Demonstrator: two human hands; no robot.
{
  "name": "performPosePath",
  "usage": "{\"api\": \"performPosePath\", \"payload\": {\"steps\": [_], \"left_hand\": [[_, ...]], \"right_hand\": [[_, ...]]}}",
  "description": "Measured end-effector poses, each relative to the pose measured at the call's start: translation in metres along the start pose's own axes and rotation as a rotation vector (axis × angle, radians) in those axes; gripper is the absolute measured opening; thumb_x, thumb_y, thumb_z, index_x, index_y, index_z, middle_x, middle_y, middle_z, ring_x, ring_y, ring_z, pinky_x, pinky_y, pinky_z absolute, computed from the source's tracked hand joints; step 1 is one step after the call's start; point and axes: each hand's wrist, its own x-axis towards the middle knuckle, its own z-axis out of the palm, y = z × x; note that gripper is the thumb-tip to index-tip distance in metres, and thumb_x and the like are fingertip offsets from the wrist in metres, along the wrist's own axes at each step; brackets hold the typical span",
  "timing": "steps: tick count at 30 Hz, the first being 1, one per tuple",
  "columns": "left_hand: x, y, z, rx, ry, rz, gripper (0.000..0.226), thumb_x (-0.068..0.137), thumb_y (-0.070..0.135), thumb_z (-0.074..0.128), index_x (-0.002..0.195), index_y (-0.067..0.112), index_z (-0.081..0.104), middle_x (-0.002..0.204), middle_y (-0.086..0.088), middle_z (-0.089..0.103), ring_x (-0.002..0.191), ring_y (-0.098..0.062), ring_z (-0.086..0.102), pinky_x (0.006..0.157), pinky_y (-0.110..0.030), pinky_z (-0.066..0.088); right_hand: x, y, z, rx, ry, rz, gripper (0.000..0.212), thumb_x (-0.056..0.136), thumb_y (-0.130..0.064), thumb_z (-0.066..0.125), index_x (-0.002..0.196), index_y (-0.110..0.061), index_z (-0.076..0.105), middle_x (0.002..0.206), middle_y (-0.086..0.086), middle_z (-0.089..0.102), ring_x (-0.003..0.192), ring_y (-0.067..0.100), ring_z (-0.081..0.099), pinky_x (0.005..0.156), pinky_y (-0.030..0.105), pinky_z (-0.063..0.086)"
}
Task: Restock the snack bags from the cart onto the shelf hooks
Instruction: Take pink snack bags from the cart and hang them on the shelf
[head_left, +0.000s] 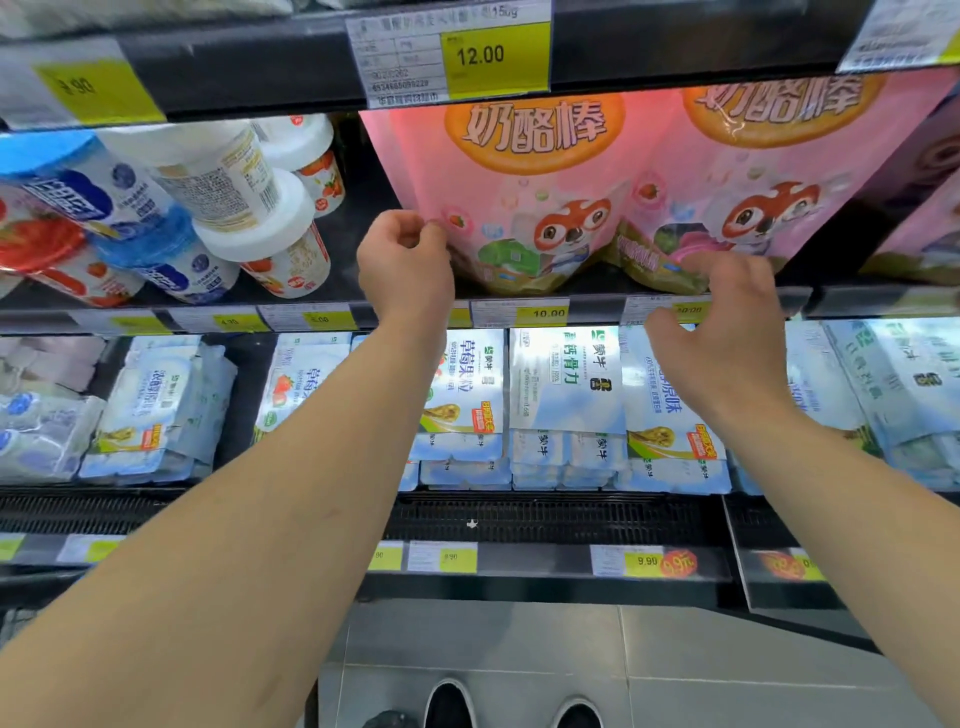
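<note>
Two pink snack bags with a cartoon fox stand side by side on the middle shelf: the left bag (511, 192) and the right bag (769, 176). My left hand (405, 265) pinches the left bag's lower left edge between thumb and curled fingers. My right hand (722, 338) is raised in front of the right bag's bottom edge. Its fingers are spread and relaxed and reach up to the bag's lower corner; it is blurred, and I cannot tell whether it touches. No cart and no hooks are in view.
Yogurt bottles (218, 208) lie tilted to the left of the bags. Blue-white dairy packs (566, 395) fill the shelf below. Black shelf edges (260, 67) with yellow price tags (493, 57) run above and below. The grey floor and my shoes (449, 704) are at the bottom.
</note>
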Motion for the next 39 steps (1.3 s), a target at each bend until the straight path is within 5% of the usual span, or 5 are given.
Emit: {"api": "performPosePath", "payload": {"steps": [15,21,26,33,39], "left_hand": [[0.01,0.002,-0.002,0.147,0.083,0.069,0.01,0.088,0.022,0.06,0.079,0.025,0.06,0.081,0.002,0.068,0.082,-0.02,0.067,0.078,-0.043,0.058],[-0.046,-0.002,0.008,0.083,0.064,0.21,0.039,0.079,0.025,0.072,0.108,0.016,0.046,0.108,0.005,0.044,0.089,-0.004,0.049,0.071,-0.012,0.042],[-0.067,-0.012,0.029,0.308,-0.031,0.432,0.102,0.073,0.042,0.077,0.153,0.013,0.019,0.157,-0.016,0.019,0.144,-0.03,0.023,0.116,-0.047,0.03],[-0.06,0.014,0.042,0.707,0.026,0.817,0.085,0.082,0.039,0.07,0.153,0.027,0.026,0.16,-0.025,0.011,0.148,-0.043,0.01,0.117,-0.058,0.018],[-0.045,0.015,0.046,0.812,0.014,0.756,0.086,0.082,0.051,0.066,0.154,0.032,0.023,0.161,-0.023,0.009,0.148,-0.046,0.005,0.116,-0.063,0.013]], "right_hand": [[-0.003,0.002,0.0,0.093,0.037,0.037,0.05,0.084,-0.019,0.062,0.133,-0.017,0.049,0.13,0.002,0.04,0.121,0.019,0.045,0.092,0.024,0.035],[0.01,0.013,-0.012,0.335,0.286,0.147,0.072,0.078,-0.025,0.075,0.139,-0.013,0.038,0.13,-0.002,0.034,0.111,0.01,0.046,0.089,0.01,0.043],[0.039,0.016,-0.009,0.445,0.332,0.123,0.1,0.066,-0.028,0.083,0.148,-0.009,0.028,0.145,0.008,0.035,0.131,0.014,0.042,0.098,0.003,0.036],[0.041,-0.008,-0.013,-0.125,0.471,-0.085,0.083,0.075,-0.033,0.07,0.144,-0.006,0.034,0.15,0.023,0.031,0.129,0.04,0.041,0.105,0.042,0.034],[0.054,-0.016,-0.016,-0.372,0.337,-0.191,0.075,0.08,-0.043,0.063,0.144,-0.013,0.04,0.152,0.029,0.029,0.137,0.047,0.031,0.113,0.05,0.028]]}}
